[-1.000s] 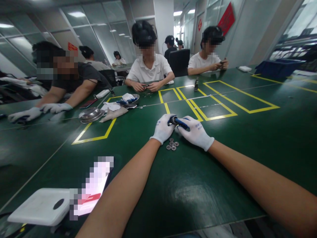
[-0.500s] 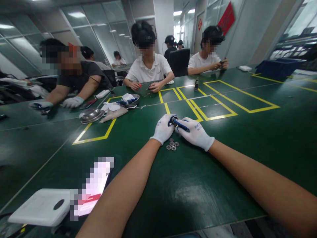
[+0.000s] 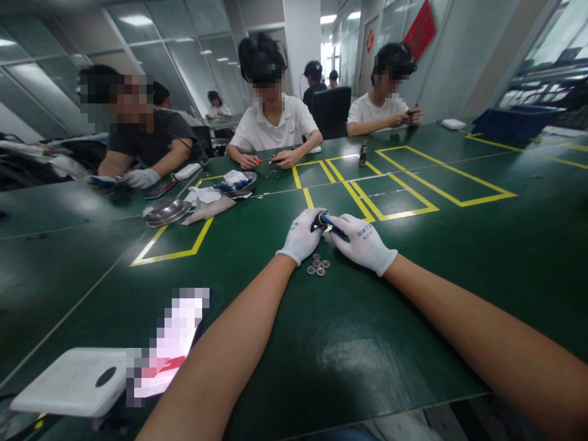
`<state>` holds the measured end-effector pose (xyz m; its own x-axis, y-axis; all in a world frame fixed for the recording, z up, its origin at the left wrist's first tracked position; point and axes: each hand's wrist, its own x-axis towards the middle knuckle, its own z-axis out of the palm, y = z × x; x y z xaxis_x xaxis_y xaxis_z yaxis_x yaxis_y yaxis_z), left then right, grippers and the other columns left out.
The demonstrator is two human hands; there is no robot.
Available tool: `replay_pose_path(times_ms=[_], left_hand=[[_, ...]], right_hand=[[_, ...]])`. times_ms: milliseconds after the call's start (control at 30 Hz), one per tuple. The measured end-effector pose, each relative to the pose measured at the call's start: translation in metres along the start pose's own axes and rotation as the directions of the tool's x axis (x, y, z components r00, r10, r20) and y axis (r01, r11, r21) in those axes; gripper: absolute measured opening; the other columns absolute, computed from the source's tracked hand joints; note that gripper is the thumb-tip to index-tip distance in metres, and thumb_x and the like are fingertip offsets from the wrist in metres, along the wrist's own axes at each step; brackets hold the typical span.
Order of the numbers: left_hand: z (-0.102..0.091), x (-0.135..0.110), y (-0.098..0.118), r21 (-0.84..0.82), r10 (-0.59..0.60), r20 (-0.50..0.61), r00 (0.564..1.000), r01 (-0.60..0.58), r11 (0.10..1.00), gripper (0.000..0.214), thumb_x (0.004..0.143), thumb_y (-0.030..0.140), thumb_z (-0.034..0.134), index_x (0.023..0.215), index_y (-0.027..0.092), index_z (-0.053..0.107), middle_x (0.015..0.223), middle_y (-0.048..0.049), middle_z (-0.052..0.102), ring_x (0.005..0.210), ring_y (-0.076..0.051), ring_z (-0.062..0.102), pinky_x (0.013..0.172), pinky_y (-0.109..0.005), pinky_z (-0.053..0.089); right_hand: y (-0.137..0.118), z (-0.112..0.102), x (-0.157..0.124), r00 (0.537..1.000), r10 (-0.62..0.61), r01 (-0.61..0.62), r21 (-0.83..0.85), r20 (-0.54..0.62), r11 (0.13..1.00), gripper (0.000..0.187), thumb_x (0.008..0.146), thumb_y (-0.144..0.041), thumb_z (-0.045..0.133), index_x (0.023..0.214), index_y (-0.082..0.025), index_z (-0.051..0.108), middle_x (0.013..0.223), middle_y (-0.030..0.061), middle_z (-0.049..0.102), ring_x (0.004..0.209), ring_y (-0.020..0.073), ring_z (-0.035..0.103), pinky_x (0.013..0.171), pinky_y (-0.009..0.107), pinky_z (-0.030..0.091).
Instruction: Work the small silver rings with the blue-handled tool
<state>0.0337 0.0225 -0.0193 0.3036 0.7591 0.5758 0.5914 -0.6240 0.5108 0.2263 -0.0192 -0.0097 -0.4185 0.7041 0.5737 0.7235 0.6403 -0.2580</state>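
Note:
Both my hands wear white gloves and meet over the green table. My left hand is closed round a small dark part. My right hand grips a blue-handled tool whose tip rests on that part. Several small round metal washers lie on the table just below my hands.
A white box and a phone lie near the front left edge. A metal bowl, cloths and gloves sit at mid left. Three seated people work across the table; yellow tape lines mark rectangles.
My hands have stayed together on the part and tool, shifting only slightly. The person at the left has sat up and drawn their hands back.

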Motion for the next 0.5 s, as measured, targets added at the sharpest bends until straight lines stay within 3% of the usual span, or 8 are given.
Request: replay_pose_path(times_ms=[300,500], left_hand=[[0.0013,0.0002,-0.0009,0.009,-0.011,-0.036,0.999,0.011,1.0,0.035,0.085,0.007,0.065,0.119,0.017,0.066,0.12,-0.0104,0.07,0.114,-0.024,0.065,0.105,-0.04,0.052],[-0.0003,0.0001,-0.0005,0.008,-0.023,-0.039,0.999,0.023,1.0,0.035,0.083,0.005,0.066,0.116,0.017,0.067,0.116,-0.0098,0.071,0.112,-0.023,0.066,0.104,-0.039,0.052]], right_hand=[[-0.0045,0.0005,0.001,1.0,0.01,-0.009,-0.06,0.017,0.998,0.043,0.099,-0.028,0.055,0.139,-0.016,0.061,0.107,0.012,0.069,0.093,0.0255,0.066,0.079,0.035,0.052],[-0.0037,0.0015,0.0015,0.999,0.019,-0.019,0.021,0.035,1.0,0.042,0.099,-0.027,0.055,0.138,-0.015,0.061,0.109,0.0122,0.069,0.095,0.0245,0.066,0.083,0.035,0.052]])
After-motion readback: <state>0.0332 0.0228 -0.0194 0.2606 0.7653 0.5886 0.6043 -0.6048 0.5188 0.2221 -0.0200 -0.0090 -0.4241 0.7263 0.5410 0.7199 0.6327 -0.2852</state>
